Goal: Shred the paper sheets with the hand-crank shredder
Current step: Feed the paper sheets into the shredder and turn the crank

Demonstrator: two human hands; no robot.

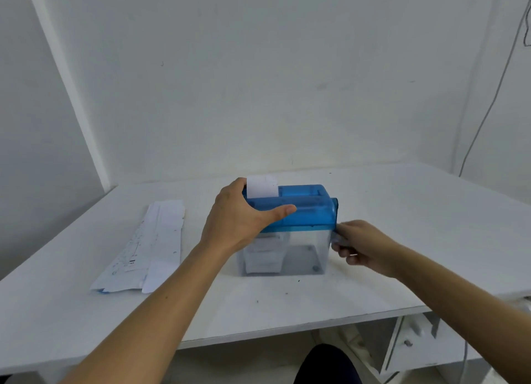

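On the desk, head view: shredder (304,208) stood mid-desk (402,240), blue top over clear bin (304,251); one paper sheet (262,187) stood upright in the slot at the top's left end.
Left hand (238,217): clamped over the blue top's left end, thumb stretched along the near face, fingers wrapped over the far edge beside the sheet.
Right hand (365,245): curled round the crank (335,211) handle at the shredder's right side; finger detail was blurred.
Bin contents: pale strips (263,254) hung under the cutter, left side.
Waiting stock: stack of paper sheets (149,245) lay flat to the left, apart from the shredder.
Step in hand (judged): cranking the fed sheet through.
Technique note: top needed firm downward pressure so the light box would not skate or tip; even turns; left fingers kept off the slot; sheet left to draw in straight.
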